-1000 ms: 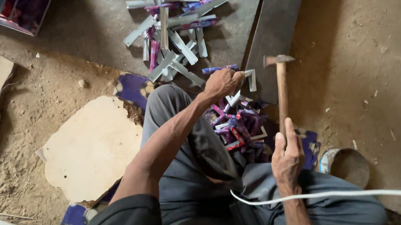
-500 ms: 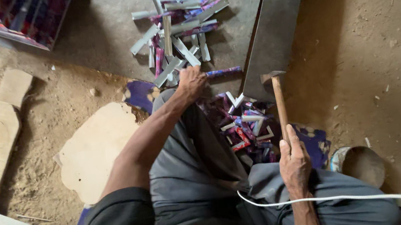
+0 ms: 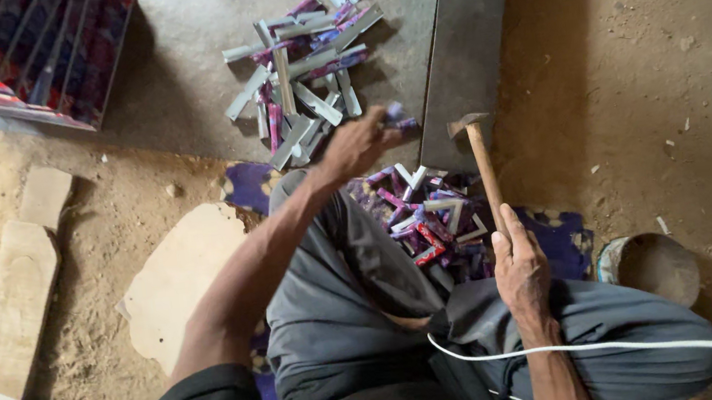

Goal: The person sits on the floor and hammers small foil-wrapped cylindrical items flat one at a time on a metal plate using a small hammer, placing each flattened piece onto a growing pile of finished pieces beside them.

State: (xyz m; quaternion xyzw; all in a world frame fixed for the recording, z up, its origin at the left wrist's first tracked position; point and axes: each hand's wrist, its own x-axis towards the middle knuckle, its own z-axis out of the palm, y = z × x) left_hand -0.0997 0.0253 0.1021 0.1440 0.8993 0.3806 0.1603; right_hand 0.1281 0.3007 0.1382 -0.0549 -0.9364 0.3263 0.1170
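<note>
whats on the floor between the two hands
In the head view, a loose pile of short purple and silver strips lies between the left hand and the right hand, which grips a hammer.

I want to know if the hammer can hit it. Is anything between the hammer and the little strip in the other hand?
Nothing visible. The left hand holds a small purple strip near the grey slab. The hammer, in the right hand, has its head just right of the strip, with only open air between them.
</note>
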